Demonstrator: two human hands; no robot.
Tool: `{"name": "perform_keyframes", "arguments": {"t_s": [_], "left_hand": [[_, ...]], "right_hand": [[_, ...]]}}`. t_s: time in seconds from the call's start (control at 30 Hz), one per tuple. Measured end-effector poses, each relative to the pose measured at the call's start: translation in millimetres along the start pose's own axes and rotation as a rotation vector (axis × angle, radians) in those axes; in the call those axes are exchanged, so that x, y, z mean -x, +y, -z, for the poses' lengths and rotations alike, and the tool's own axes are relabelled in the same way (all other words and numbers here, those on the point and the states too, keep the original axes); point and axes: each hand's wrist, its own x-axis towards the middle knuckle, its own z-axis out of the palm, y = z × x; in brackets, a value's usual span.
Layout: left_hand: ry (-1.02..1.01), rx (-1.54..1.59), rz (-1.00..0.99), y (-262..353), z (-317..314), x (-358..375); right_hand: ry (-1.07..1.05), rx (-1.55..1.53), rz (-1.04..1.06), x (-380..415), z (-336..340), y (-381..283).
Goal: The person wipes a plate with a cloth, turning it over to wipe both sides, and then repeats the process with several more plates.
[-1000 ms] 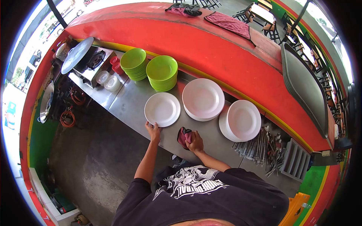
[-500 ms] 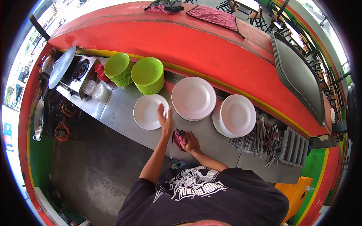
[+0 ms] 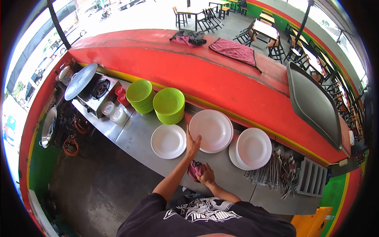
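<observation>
My left hand (image 3: 192,145) is at the left edge of the large middle stack of white plates (image 3: 211,130), its thumb over the rim and its fingers along the side. Wrapped in my right hand (image 3: 206,175) is a dark red and black cloth (image 3: 194,170), held low over the counter near my body. A single white plate (image 3: 168,141) lies flat just left of my left hand. Farther right stands another stack of white plates (image 3: 254,148).
Green bowl stacks (image 3: 169,101) stand behind the single plate. Loose cutlery (image 3: 276,172) and a grey divided tray (image 3: 311,177) lie at the right. A stove (image 3: 98,93) is far left. The red ledge (image 3: 158,55) holds cloths and dark trays (image 3: 314,104).
The view has tilted up. My left hand has moved from the single plate's right side to the left rim of the middle stack. The cloth stays in my right hand.
</observation>
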Motion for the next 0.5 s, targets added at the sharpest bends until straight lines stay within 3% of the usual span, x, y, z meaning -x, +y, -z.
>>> {"name": "perform_keyframes", "arguments": {"t_s": [0.07,0.2,0.33,0.5], "left_hand": [[-0.018,0.024,-0.054,5.8,5.0,-3.2],[-0.018,-0.227,-0.137,6.1,7.8,-15.3],[-0.073,-0.004,-0.139,47.6,7.4,-11.5],[0.017,0.061,-0.300,93.1,20.5,-3.9]], "right_hand": [[-0.003,0.013,-0.009,0.4,0.3,-1.9],[0.002,0.018,-0.003,2.6,-1.9,-2.2],[-0.013,0.059,-0.003,5.5,-1.2,-2.0],[0.019,0.028,0.013,10.5,-11.3,0.5]]}}
